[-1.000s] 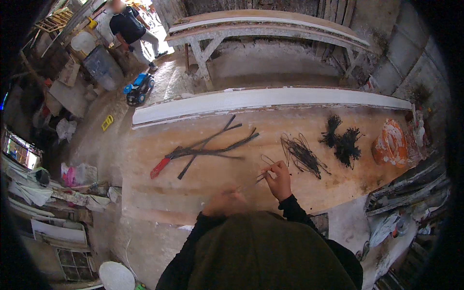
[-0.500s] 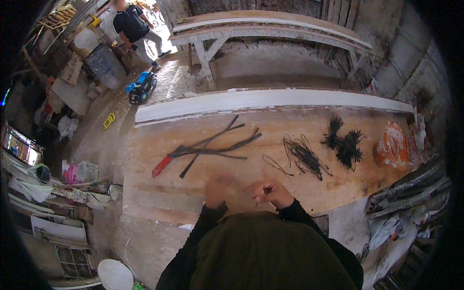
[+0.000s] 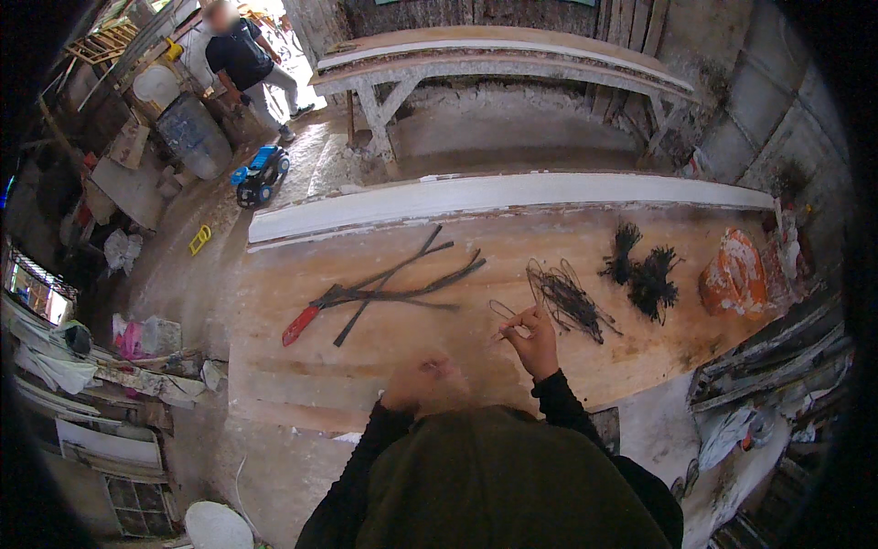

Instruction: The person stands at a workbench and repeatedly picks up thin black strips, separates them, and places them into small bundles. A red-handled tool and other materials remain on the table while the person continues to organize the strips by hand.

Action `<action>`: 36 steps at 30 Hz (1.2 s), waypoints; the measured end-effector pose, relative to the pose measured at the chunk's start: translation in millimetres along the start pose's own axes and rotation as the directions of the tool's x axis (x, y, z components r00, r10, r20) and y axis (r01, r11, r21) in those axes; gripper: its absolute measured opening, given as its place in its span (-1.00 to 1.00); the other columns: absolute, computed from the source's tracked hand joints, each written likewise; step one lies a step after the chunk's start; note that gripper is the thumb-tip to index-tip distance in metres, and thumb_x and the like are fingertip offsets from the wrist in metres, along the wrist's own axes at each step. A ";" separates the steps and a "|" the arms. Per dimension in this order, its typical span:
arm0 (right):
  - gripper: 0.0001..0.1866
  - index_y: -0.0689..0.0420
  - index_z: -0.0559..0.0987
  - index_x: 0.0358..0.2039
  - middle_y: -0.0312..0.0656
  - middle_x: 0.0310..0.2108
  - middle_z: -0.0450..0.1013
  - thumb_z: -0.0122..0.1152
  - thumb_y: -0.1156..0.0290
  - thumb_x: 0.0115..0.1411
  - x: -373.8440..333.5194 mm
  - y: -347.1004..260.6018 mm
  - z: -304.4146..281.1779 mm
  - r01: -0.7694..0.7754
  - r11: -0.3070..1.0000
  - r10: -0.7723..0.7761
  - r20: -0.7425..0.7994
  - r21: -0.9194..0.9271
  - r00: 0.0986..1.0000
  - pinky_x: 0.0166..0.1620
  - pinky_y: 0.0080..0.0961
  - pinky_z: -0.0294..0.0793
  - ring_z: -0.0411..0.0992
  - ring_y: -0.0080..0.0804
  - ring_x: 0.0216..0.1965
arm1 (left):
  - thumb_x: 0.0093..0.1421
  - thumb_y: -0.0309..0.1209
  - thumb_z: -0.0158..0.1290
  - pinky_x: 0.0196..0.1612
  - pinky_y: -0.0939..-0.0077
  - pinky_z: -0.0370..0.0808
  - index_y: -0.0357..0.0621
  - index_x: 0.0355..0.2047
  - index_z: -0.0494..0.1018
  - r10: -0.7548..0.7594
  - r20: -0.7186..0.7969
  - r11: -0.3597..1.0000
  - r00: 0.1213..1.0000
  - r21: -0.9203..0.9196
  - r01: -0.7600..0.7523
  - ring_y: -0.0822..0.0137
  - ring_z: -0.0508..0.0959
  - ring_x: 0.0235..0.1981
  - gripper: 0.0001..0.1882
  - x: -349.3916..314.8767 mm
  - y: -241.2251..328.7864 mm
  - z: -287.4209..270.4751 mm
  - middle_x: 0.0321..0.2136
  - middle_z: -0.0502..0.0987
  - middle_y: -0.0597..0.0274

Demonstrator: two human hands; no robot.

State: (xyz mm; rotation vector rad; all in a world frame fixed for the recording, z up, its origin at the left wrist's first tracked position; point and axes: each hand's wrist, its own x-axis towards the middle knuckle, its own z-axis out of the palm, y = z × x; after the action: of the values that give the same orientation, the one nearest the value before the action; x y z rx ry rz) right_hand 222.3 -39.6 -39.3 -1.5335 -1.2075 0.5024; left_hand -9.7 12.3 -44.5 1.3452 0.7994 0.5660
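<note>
My right hand (image 3: 534,342) is raised over the wooden table, thumb and fingers pinched together. Whatever thin thing may be in that pinch is too small to make out. Close beside its fingertips lies a pile of thin black cord loops (image 3: 569,298), one loop reaching left of it. Lower and nearer my body, my left hand (image 3: 425,382) is smeared by motion, so its fingers do not show clearly. Farther left rest several long dark strips (image 3: 384,295), crossing each other, with a red handle-like piece (image 3: 300,326) at their near left end.
Two bunches of short black cords (image 3: 653,283) and an orange bag (image 3: 734,276) smeared white lie on the table (image 3: 302,375) to the right. A long white-coated board (image 3: 512,194) lines its far edge. Beyond are a bench (image 3: 503,57), a toy car (image 3: 262,177) and a person (image 3: 242,64).
My right hand has moved away from my left, forward and right toward the cord loops. My left hand has shifted slightly nearer my body. The head view has shifted a little.
</note>
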 end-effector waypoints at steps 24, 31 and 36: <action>-0.85 0.15 0.51 -0.42 -0.23 -0.58 0.31 0.11 0.61 -0.06 -3.3 -2.9 11.0 -0.007 0.998 0.007 -0.006 0.057 1.000 -0.37 -0.58 0.31 0.31 -0.46 -0.52 | 0.07 -0.37 0.04 -0.14 0.56 0.29 -0.20 -0.34 0.40 0.057 0.448 0.995 0.892 0.044 -0.086 0.41 0.39 -0.30 -0.81 3.4 26.6 41.5 -0.37 0.35 0.31; -0.86 0.18 0.50 -0.41 -0.24 -0.46 0.34 0.20 0.48 -0.05 -0.9 7.1 -2.8 -0.068 0.997 0.068 -0.003 -0.044 0.998 -0.35 -0.58 0.30 0.30 -0.49 -0.43 | 0.02 -0.42 0.11 -0.30 0.64 0.29 -0.20 -0.44 0.41 0.047 0.229 0.999 0.972 0.011 -0.051 0.49 0.34 -0.41 -0.86 3.5 21.9 24.5 -0.37 0.32 0.35; -0.87 0.17 0.53 -0.43 -0.19 -0.35 0.33 0.21 0.46 -0.06 -5.7 -9.1 -3.6 0.014 0.967 -0.085 0.271 0.254 0.959 -0.21 -0.54 0.29 0.31 -0.40 -0.26 | -0.01 -0.51 0.11 -0.40 0.69 0.34 -0.22 -0.54 0.41 0.228 -0.363 0.937 0.903 0.335 -0.102 0.51 0.38 -0.49 -0.92 12.0 -26.3 -20.3 -0.54 0.37 0.33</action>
State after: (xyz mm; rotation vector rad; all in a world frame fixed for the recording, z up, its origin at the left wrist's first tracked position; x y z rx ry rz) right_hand 219.0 -47.1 -31.4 -1.2411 -1.3371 0.8280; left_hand -20.3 29.9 -73.2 1.6232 1.1468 0.8992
